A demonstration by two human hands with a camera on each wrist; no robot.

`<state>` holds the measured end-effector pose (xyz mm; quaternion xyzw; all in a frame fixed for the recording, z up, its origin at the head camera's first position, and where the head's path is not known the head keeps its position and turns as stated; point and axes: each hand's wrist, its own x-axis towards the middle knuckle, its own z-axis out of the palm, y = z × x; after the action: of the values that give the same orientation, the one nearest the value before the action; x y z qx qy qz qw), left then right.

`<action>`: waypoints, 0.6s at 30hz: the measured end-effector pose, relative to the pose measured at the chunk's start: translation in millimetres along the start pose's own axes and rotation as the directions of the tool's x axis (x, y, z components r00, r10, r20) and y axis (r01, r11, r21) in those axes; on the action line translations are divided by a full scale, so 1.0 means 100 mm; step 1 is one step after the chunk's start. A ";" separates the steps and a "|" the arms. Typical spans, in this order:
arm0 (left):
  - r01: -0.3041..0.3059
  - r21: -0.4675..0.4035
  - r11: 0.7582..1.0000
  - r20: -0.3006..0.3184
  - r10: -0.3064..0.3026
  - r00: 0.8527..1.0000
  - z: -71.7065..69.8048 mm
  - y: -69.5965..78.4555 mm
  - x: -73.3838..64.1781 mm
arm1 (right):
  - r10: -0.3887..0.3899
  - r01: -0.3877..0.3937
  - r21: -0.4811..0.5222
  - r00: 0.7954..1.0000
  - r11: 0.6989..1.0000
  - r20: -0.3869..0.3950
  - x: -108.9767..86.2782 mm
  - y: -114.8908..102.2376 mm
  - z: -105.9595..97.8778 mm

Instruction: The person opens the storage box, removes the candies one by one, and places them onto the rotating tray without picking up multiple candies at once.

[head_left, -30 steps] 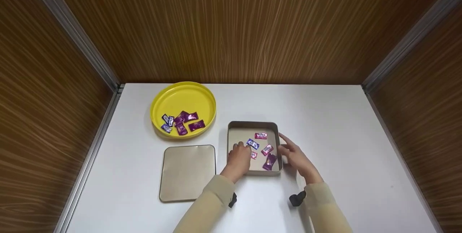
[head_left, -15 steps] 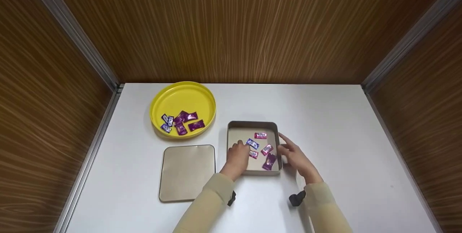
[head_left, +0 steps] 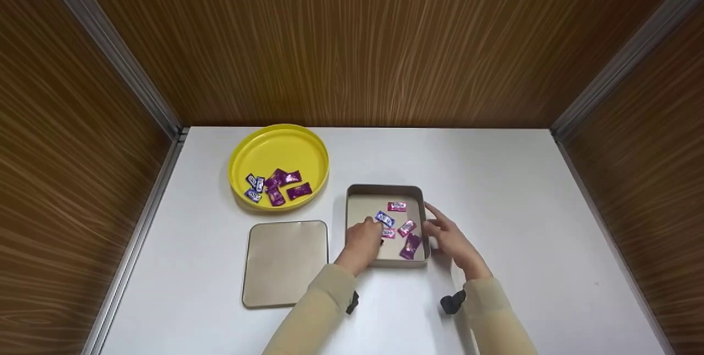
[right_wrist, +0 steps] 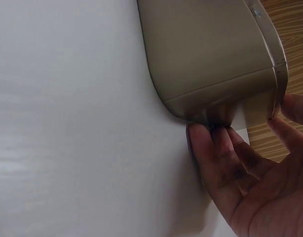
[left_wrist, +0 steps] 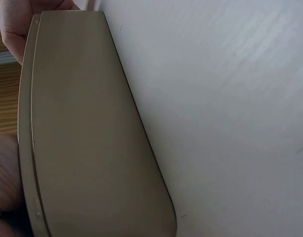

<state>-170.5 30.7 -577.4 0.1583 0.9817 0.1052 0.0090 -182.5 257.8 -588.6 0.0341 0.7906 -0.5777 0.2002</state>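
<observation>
An open beige metal tin (head_left: pixel 388 264) stands on the white table. Inside it lie a purple-wrapped candy (head_left: pixel 410 246), a blue-wrapped candy (head_left: pixel 385 218) and several pink-wrapped candies (head_left: pixel 397 206). My left hand (head_left: pixel 361 244) reaches over the tin's left wall, fingers pointing down inside beside the blue candy and a partly covered pink one. A small dark bit shows at that hand's right edge; the fingertips and anything between them are hidden. My right hand (head_left: pixel 454 245) touches the outside of the tin's right wall, its fingers (right_wrist: pixel 206 148) against the corner in the right wrist view.
A round yellow tray (head_left: pixel 286 146) at the back left holds several purple-wrapped candies (head_left: pixel 300 190) and blue-and-white ones (head_left: pixel 253 195). A flat beige lid (head_left: pixel 286 267) lies left of the tin. Wood-grain panels (head_left: pixel 363 41) enclose the table (head_left: pixel 511 190).
My left hand has shifted slightly inside the tin. The pink candy beside it has moved a little toward the back, and a dark bit now shows at its edge. The right hand stays put.
</observation>
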 end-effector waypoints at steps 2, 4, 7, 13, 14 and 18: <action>-0.011 0.002 1.000 0.000 0.011 1.000 -0.01 0.00 0.00 | 0.000 0.000 -0.001 1.000 1.000 -0.002 0.00 0.01 0.00; -0.019 0.004 1.000 -0.003 0.019 1.000 -0.02 -0.01 -0.01 | -0.002 0.002 -0.001 1.000 1.000 -0.001 0.01 0.01 0.00; -0.027 0.009 1.000 -0.006 0.027 1.000 -0.04 0.00 -0.01 | -0.010 0.010 -0.010 1.000 1.000 0.004 0.01 0.02 -0.01; -0.045 -0.009 0.999 -0.019 0.045 0.999 -0.06 -0.01 -0.02 | -0.007 0.007 -0.005 1.000 1.000 0.017 -0.03 -0.04 0.00; -0.050 -0.015 0.999 -0.026 0.049 0.998 -0.06 -0.01 -0.03 | -0.006 0.007 -0.006 1.000 1.000 0.019 -0.04 -0.07 0.00; -0.067 -0.014 0.998 -0.060 0.066 0.996 -0.08 -0.02 -0.04 | -0.011 0.011 0.000 0.999 1.000 0.036 -0.13 -0.20 0.02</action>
<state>-168.2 26.1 -570.5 0.1877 0.9748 0.1182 -0.0227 -176.2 251.9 -566.5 0.0196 0.7872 -0.5791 0.2112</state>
